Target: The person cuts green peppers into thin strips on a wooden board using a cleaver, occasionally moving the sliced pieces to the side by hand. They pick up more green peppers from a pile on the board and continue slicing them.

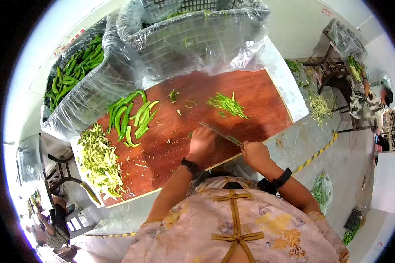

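Note:
My right hand (255,154) grips a knife (222,134) by its handle, the thin blade slanting up and left over the board, in front of my left hand. Low over the board's near side, my left hand (202,141) is closed, fingers curled down; a bit of green pepper (190,134) shows at its left edge, the rest hidden. Whole green peppers (120,115) lie to the left, beside split lighter pepper pieces (143,117). A small heap of green pepper shreds (228,105) sits right of centre on the reddish-brown board (162,162).
Pale trimmings (96,162) pile up at the board's left end. Behind it stand a plastic-lined crate (202,44) and another lined crate of green peppers (81,70). A bag of greens (322,191) is on the floor at right. Other people sit at far left and far right.

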The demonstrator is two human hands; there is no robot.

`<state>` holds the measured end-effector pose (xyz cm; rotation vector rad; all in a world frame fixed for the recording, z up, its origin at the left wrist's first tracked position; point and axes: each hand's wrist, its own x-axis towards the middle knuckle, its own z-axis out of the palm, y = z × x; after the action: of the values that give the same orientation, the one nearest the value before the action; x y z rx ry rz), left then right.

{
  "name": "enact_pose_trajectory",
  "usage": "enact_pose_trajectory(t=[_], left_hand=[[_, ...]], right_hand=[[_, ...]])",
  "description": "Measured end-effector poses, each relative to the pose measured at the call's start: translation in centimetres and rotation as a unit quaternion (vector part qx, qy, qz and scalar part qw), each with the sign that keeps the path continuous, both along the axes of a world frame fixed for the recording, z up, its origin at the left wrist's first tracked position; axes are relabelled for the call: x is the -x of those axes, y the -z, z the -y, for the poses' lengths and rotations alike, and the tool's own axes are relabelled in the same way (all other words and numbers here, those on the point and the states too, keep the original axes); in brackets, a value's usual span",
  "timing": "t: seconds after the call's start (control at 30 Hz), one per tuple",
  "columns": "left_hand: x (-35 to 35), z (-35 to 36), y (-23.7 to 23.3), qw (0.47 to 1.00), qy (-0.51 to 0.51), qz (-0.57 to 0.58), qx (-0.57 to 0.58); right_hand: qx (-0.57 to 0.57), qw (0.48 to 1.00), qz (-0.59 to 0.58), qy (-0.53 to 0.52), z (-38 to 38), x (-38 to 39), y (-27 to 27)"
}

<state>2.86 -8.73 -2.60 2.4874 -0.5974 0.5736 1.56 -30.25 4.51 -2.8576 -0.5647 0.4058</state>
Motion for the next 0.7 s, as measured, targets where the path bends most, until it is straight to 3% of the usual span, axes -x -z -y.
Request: enact_pose_trajectory(t=[0.23,0.4,0.5,0.7], left_hand=[[-0.2,-0.5,1.0,1.0,0.008,-0.002,0.006],[-0.2,-0.6,0.9,1.0,0.021,-0.003,0.002],[-0.2,-0.5,0.3,0.998,0.034,0.003,0.045],[-0.1,-0.3,0.9,0.998,0.011,0.017,0.065]], right_hand=[[0.006,0.999,-0.052,0.002,-0.9,-0.4,-0.1],[-0.029,0.999,-0.022,-0.006,-2.5,-2.5,4.3],[-0.091,0.993,0.06,-0.032,-5.9,-4.6,4.0],[-0.088,0.994,0.066,-0.021,-4.7,-5.6,2.1]])
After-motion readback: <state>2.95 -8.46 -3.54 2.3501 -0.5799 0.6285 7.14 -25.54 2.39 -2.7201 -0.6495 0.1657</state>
